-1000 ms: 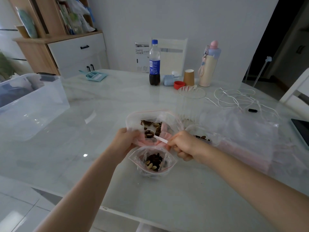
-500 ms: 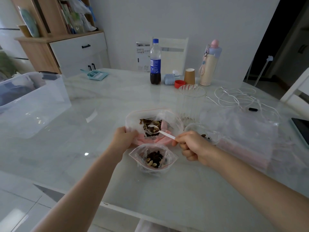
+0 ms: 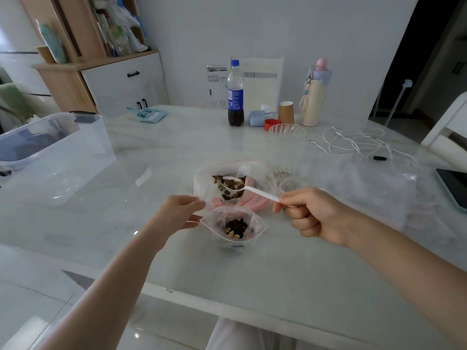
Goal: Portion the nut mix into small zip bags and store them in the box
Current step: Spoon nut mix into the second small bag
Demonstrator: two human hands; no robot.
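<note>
A small clear zip bag (image 3: pixel 233 229) stands open on the table, partly filled with nuts and raisins. My left hand (image 3: pixel 177 213) pinches its left rim. Just behind it lies a bigger zip bag of nut mix (image 3: pixel 227 183), open at the top. My right hand (image 3: pixel 310 213) grips the handle of a white plastic spoon (image 3: pixel 252 189). The spoon's bowl is loaded with nuts and hovers over the big bag's mouth. A clear plastic storage box (image 3: pixel 55 157) stands at the far left of the table.
A heap of empty zip bags (image 3: pixel 366 188) lies right of the big bag, with a clear jar (image 3: pixel 286 150) behind. At the back stand a cola bottle (image 3: pixel 235 93), paper cup (image 3: pixel 286 112) and pink flask (image 3: pixel 314 93). White cables (image 3: pixel 358 144) and a tablet (image 3: pixel 454 188) are on the right.
My right hand has drawn back to the right and lifted the spoon out of the big bag with a load of nuts. My left hand shifted from the big bag to the small bag's rim.
</note>
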